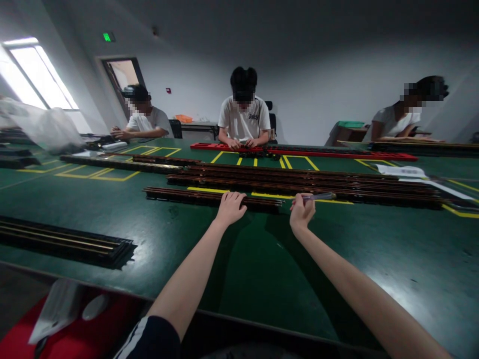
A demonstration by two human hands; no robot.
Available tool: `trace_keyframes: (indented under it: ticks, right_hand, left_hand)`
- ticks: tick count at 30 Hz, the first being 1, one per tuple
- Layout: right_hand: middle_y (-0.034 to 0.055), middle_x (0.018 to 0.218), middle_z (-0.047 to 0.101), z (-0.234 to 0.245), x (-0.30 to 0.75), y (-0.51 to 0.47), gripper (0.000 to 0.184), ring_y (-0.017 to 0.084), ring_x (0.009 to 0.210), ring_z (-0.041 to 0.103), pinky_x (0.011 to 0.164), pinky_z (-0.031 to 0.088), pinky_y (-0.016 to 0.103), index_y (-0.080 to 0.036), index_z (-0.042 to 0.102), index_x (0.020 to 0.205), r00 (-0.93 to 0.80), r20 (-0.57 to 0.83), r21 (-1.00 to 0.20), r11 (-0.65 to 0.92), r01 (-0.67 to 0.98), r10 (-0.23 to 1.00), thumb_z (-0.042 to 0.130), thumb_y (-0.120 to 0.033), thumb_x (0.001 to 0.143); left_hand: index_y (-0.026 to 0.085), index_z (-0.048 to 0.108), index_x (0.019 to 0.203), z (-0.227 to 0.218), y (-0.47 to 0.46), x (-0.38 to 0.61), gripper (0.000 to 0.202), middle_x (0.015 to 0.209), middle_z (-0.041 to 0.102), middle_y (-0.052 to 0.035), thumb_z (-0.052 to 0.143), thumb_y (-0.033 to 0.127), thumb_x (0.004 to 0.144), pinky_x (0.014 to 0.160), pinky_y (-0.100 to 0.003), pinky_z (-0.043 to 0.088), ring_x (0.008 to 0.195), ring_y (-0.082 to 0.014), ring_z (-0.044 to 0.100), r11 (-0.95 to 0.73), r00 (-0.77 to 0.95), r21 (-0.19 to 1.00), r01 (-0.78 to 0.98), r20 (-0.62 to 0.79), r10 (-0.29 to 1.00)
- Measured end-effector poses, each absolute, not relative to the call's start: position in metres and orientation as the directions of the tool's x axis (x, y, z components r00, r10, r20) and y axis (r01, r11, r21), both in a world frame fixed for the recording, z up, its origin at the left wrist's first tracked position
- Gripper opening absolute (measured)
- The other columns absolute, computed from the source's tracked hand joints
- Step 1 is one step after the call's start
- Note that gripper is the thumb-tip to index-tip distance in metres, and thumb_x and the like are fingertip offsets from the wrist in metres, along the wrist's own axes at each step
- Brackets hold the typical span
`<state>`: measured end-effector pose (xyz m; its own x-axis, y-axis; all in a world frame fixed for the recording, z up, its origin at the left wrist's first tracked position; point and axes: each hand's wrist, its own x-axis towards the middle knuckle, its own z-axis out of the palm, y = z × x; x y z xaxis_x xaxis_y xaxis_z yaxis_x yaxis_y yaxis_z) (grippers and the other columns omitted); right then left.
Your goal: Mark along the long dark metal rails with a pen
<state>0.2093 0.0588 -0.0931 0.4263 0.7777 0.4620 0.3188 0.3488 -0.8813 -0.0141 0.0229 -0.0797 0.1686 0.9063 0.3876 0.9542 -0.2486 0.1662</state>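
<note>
My left hand (231, 207) lies over a short group of long dark strips (183, 196), its fingers curled across their right half and the thumb at the near side. In my right hand (302, 212) is a slim screwdriver (320, 196) with a see-through, purplish handle that sticks out to the right. That hand is closed round it, just off the right end of the strips. Its tip is too small to make out.
Behind lies a wide stack of dark, copper-edged strips (299, 182) on the green table (262, 279). More strips (63, 242) lie at the near left. Across the table a person (245, 119) works at a red rail (337, 152); other people sit left and right.
</note>
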Motion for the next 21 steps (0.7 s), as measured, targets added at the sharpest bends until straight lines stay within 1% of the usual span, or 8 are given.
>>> trace_keyframes:
  ticks: [1, 2, 4, 7, 11, 16, 18, 21]
  right_hand:
    - [0.0016, 0.067, 0.057, -0.091, 0.206, 0.056, 0.019, 0.020, 0.058, 0.054, 0.056, 0.042, 0.033, -0.024, 0.051, 0.083, 0.485, 0.462, -0.883, 0.335, 0.329, 0.742, 0.043, -0.041, 0.086]
    - [0.0022, 0.069, 0.058, -0.089, 0.203, 0.054, 0.019, 0.020, 0.062, 0.056, 0.061, 0.044, 0.033, -0.023, 0.051, 0.083, 0.468, 0.489, -0.868, 0.356, 0.347, 0.736, 0.045, -0.041, 0.085]
    - [0.0044, 0.078, 0.063, -0.086, 0.198, 0.050, 0.019, 0.021, 0.072, 0.058, 0.067, 0.045, 0.034, -0.022, 0.054, 0.084, 0.371, 0.557, -0.820, 0.420, 0.390, 0.743, 0.047, -0.040, 0.083]
    - [0.0069, 0.090, 0.066, -0.084, 0.195, 0.045, 0.020, 0.023, 0.084, 0.058, 0.073, 0.045, 0.035, -0.022, 0.059, 0.090, 0.219, 0.635, -0.736, 0.494, 0.463, 0.741, 0.048, -0.036, 0.081]
    - [0.0073, 0.086, 0.067, -0.084, 0.195, 0.044, 0.020, 0.024, 0.083, 0.057, 0.076, 0.042, 0.037, -0.021, 0.061, 0.091, 0.109, 0.665, -0.661, 0.513, 0.548, 0.739, 0.048, -0.033, 0.081]
    - [0.0062, 0.084, 0.068, -0.088, 0.193, 0.049, 0.023, 0.023, 0.080, 0.058, 0.079, 0.041, 0.037, -0.022, 0.059, 0.091, -0.022, 0.665, -0.596, 0.548, 0.587, 0.747, 0.041, -0.037, 0.091]
    - [0.0062, 0.087, 0.068, -0.090, 0.191, 0.050, 0.020, 0.023, 0.082, 0.059, 0.082, 0.040, 0.038, -0.023, 0.057, 0.089, -0.085, 0.661, -0.549, 0.557, 0.623, 0.746, 0.042, -0.035, 0.092]
    - [0.0067, 0.092, 0.068, -0.093, 0.189, 0.050, 0.009, 0.024, 0.090, 0.059, 0.087, 0.037, 0.039, -0.023, 0.054, 0.085, -0.180, 0.653, -0.439, 0.562, 0.701, 0.735, 0.048, -0.028, 0.089]
  left_hand:
    - [0.020, 0.056, 0.127, -0.079, 0.023, -0.014, 0.040, 0.125, 0.062, -0.0086, 0.045, 0.024, 0.088, 0.112, -0.045, 0.032, 0.120, -0.0250, 0.053, -0.246, 0.166, 0.166, 0.955, 0.386, 0.907]
    - [0.021, 0.056, 0.127, -0.079, 0.023, -0.014, 0.040, 0.125, 0.062, -0.0082, 0.045, 0.024, 0.088, 0.111, -0.045, 0.032, 0.120, -0.0249, 0.053, -0.244, 0.165, 0.167, 0.955, 0.385, 0.908]
    - [0.022, 0.056, 0.126, -0.078, 0.022, -0.014, 0.040, 0.124, 0.062, -0.0080, 0.045, 0.024, 0.088, 0.111, -0.045, 0.033, 0.120, -0.0247, 0.053, -0.246, 0.166, 0.170, 0.954, 0.384, 0.908]
    - [0.020, 0.056, 0.127, -0.078, 0.022, -0.014, 0.040, 0.124, 0.063, -0.0087, 0.044, 0.024, 0.089, 0.111, -0.046, 0.032, 0.119, -0.0248, 0.053, -0.252, 0.171, 0.173, 0.952, 0.383, 0.908]
    - [0.019, 0.056, 0.127, -0.081, 0.024, -0.014, 0.041, 0.125, 0.062, -0.0094, 0.043, 0.024, 0.089, 0.111, -0.045, 0.032, 0.120, -0.0247, 0.052, -0.256, 0.173, 0.171, 0.951, 0.388, 0.905]
    - [0.021, 0.057, 0.126, -0.083, 0.025, -0.015, 0.041, 0.124, 0.062, -0.0081, 0.046, 0.022, 0.087, 0.110, -0.045, 0.032, 0.119, -0.0252, 0.053, -0.247, 0.167, 0.156, 0.956, 0.401, 0.901]
    - [0.022, 0.056, 0.126, -0.082, 0.025, -0.015, 0.041, 0.124, 0.063, -0.0077, 0.046, 0.023, 0.086, 0.110, -0.045, 0.032, 0.119, -0.0250, 0.053, -0.248, 0.168, 0.159, 0.956, 0.398, 0.902]
    - [0.022, 0.056, 0.126, -0.081, 0.024, -0.014, 0.041, 0.124, 0.063, -0.0079, 0.046, 0.023, 0.087, 0.110, -0.045, 0.032, 0.119, -0.0251, 0.053, -0.251, 0.169, 0.164, 0.954, 0.400, 0.901]
